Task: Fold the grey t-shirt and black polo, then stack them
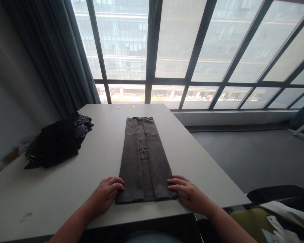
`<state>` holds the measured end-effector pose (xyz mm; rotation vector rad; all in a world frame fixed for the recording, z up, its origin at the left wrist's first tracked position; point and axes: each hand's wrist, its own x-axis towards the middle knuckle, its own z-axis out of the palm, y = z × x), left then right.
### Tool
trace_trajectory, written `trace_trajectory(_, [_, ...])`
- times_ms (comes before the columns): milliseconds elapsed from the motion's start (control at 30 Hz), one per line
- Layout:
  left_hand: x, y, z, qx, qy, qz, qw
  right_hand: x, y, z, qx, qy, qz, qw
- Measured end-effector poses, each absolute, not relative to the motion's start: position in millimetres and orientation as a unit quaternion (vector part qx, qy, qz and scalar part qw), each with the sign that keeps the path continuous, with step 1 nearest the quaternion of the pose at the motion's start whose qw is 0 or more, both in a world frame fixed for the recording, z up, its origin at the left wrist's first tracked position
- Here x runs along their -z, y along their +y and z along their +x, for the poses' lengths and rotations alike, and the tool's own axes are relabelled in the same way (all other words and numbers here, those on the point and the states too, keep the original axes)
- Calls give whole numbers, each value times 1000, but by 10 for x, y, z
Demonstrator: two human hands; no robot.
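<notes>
View from a head-worn camera over a white rectangular table point(66, 189) set before a large dark-framed window point(192, 50). A grey-brown garment folded into a long narrow strip point(144, 158) lies along the middle of the table, running from the near edge towards the far edge, with both side panels turned inwards so that their edges meet along a central seam. Pale printed markings point(143, 148) show in the gap between the panels; they are too small and too foreshortened to be read, and no brand or label can be made out. The left hand point(106, 194) rests at the near left corner of the strip, fingers curled loosely with the tips touching the cloth edge; the right hand point(187, 192) lies at the near right corner, fingers spread flat and pressing on the fabric. Neither hand closes around anything: both merely bear on the garment's near end. On the far left of the table, well apart from the strip, sits a heap of dark clothing, partly striped black and white point(57, 140). A grey-blue curtain point(55, 57) hangs at the left of the window. At the near right, below table level, lies a yellow-green and white bundle point(258, 222) whose nature cannot be told.
</notes>
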<state>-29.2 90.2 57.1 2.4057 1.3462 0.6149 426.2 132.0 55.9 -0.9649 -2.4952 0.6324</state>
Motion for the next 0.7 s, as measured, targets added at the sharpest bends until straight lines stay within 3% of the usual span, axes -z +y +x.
trace_trajectory(300, [-605, 916, -270, -181, 479, 839, 185, -476, 1356, 4231, -212, -877, -359, 238])
trace_trajectory(700, [-525, 908, -216, -194, 519, 823, 124, -487, 1248, 4054, -166, -865, -391, 266])
